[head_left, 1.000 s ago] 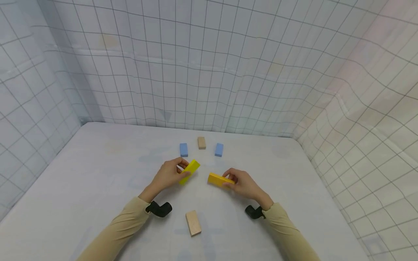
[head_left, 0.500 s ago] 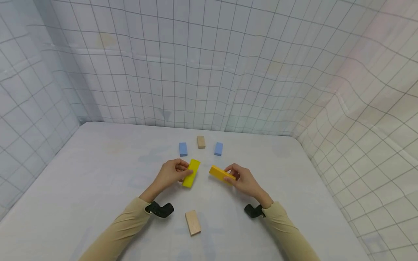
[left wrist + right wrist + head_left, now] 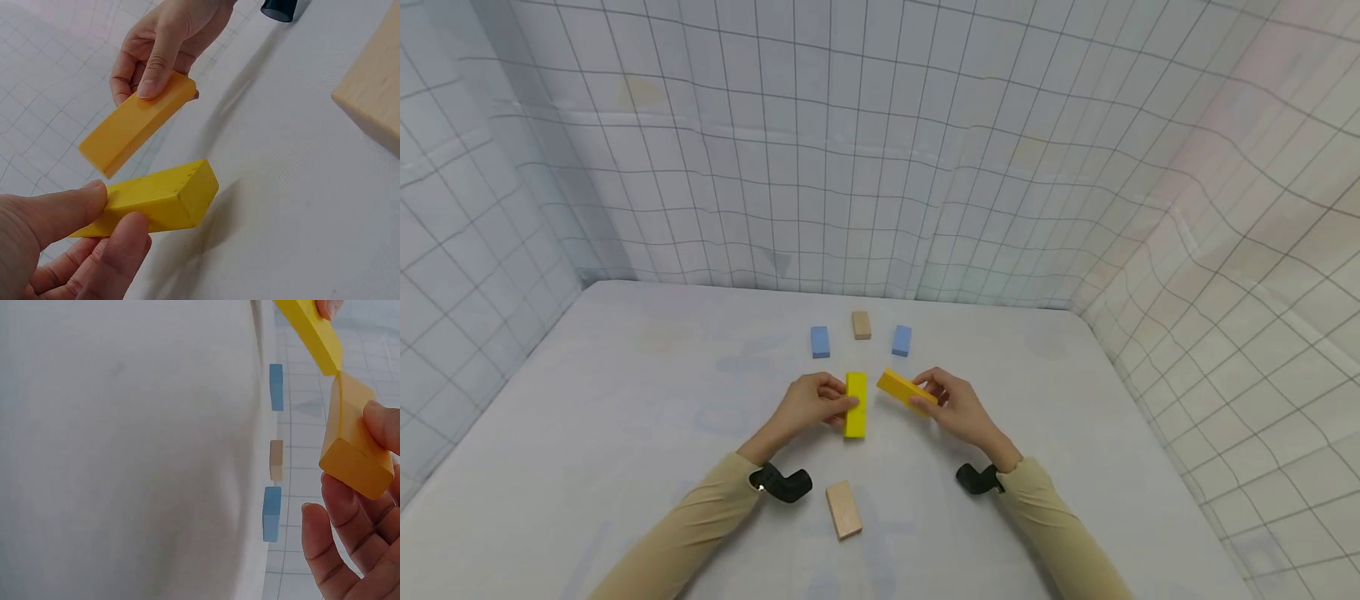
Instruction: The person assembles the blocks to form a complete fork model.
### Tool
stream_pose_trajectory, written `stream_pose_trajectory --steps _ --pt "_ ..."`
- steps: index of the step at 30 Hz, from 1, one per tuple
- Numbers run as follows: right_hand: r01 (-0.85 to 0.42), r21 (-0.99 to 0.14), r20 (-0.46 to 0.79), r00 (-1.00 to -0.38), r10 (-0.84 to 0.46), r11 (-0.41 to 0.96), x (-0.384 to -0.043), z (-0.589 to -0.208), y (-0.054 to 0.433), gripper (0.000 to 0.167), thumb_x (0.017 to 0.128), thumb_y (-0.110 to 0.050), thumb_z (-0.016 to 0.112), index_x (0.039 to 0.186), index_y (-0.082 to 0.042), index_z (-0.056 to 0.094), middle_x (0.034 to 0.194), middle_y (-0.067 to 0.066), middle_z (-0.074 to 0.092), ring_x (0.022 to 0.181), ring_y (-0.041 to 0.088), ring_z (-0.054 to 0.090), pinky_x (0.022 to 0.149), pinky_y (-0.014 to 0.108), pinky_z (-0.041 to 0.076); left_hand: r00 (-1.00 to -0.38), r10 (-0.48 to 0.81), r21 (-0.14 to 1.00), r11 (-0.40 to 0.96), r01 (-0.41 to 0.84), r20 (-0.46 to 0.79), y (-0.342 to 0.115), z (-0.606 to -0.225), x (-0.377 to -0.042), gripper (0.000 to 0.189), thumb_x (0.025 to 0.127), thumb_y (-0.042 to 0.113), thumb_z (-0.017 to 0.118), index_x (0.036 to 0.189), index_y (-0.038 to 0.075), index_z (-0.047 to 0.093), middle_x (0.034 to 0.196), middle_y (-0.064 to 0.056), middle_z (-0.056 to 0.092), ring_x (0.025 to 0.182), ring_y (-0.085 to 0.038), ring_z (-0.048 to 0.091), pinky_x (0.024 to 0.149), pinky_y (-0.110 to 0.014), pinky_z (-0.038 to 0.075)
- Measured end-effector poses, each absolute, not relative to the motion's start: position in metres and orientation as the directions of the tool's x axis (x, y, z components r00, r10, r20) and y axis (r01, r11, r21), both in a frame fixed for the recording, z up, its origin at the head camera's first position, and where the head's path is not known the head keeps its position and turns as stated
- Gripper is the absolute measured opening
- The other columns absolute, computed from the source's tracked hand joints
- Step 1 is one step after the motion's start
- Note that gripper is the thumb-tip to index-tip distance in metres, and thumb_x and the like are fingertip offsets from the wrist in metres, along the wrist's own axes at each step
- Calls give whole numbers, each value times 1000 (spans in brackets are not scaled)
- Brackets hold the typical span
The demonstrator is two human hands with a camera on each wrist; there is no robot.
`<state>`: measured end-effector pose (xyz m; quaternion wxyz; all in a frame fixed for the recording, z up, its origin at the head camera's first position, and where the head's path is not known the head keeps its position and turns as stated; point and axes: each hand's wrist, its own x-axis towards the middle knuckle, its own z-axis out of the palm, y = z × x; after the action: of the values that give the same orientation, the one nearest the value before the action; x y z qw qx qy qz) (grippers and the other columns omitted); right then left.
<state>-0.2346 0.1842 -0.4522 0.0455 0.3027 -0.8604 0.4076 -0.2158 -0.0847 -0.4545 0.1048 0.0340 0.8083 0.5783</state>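
The left hand point(image 3: 808, 402) was clamped on a yellow block point(image 3: 855, 423), thumb laid across its top face and fingers bent beneath. This was a long, straight-edged bar with a nearly square end; small dark specks marked one edge of its otherwise smooth, matte surface. It ran from near to far, held clear of the worktop point(image 3: 625, 400).

To its right, the right hand point(image 3: 958, 408) pinched an orange block point(image 3: 897, 386) between thumb and fingers. That bar was flat-faced and smooth too, tilted so that its free end pointed left and far, towards the yellow block. The hands were apart, with a narrow gap between the two bars in the head view.

Beyond them, three small oblong blocks lay on the worktop, well apart from the bars: a left blue block point(image 3: 820, 342), a right blue block point(image 3: 902, 340) and, between and slightly farther, a far wooden block point(image 3: 861, 325). On the near side lay a near wooden block point(image 3: 844, 510), pale and finely grained, turned slightly askew.

White, softly wrinkled cloth covered the worktop. Behind it hung a creased white curtain point(image 3: 820, 167) printed with thin dark grid lines.
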Motion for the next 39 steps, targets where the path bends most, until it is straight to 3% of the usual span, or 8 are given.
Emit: stream_pose_trajectory --steps 7,18,27,39 --pt "-530 -685 308 -833 -460 500 -234 -456 183 21 86 -11 71 106 -9 63 77 -5 55 66 12 52 61 26 49 -975 147 925 365 -105 -168 -80 -465 -218 29 81 20 77 97 1 63 81 -7 61 62 -15 63 59 -27 53" --pt "-528 -689 312 -835 -454 497 -233 -458 181 21 86 -11 72 105 -10 64 77 -5 56 66 12 52 61 27 49 -966 166 940 314 -137 -196 -78 -471 -217 31 82 16 76 102 -2 60 81 -8 64 62 -17 65 58 -29 54" --pt "-530 -682 315 -834 -452 503 -233 -456 181 21 86 -11 72 105 -9 64 78 -5 56 67 12 52 61 27 49 -963 180 924 361 -124 -199 -77 -470 -219 34 83 18 76 105 -2 60 79 -8 65 58 -17 65 56 -27 54" --pt "-542 -669 326 -829 -455 508 -234 -454 179 21 85 -10 72 105 -8 64 77 -5 55 66 12 50 61 26 49 -964 192 943 311 -117 -183 -77 -470 -219 34 84 14 73 110 -3 60 76 -9 65 56 -19 66 54 -29 54"
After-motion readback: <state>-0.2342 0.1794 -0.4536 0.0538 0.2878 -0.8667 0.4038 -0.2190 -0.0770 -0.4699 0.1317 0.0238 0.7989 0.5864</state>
